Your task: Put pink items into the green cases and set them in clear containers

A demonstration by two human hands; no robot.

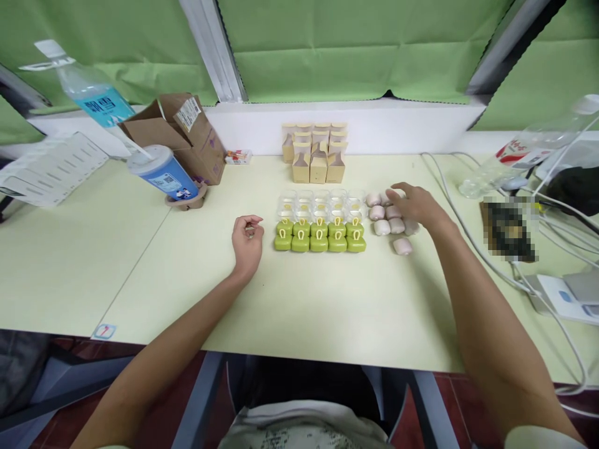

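My left hand (pixel 246 241) rests on the table with its fingers loosely curled, just left of a block of small green cases (pixel 319 237). Whether anything lies in its fingers I cannot make out. Behind the green cases stand several clear plastic cases (pixel 321 202). My right hand (pixel 414 206) reaches over a cluster of pale pink cases (pixel 386 219), its fingers curled down on the far ones. One pink case (pixel 402 246) lies apart, nearer to me. Small tan cardboard boxes (pixel 318 153) are stacked near the wall.
An open brown carton (pixel 180 128), a blue cup (pixel 163 173) in a holder and a water bottle (pixel 91 90) stand at the back left, beside printed sheets (pixel 49 167). Cables (pixel 472 206), a plastic bottle (pixel 519 156) and devices crowd the right side.
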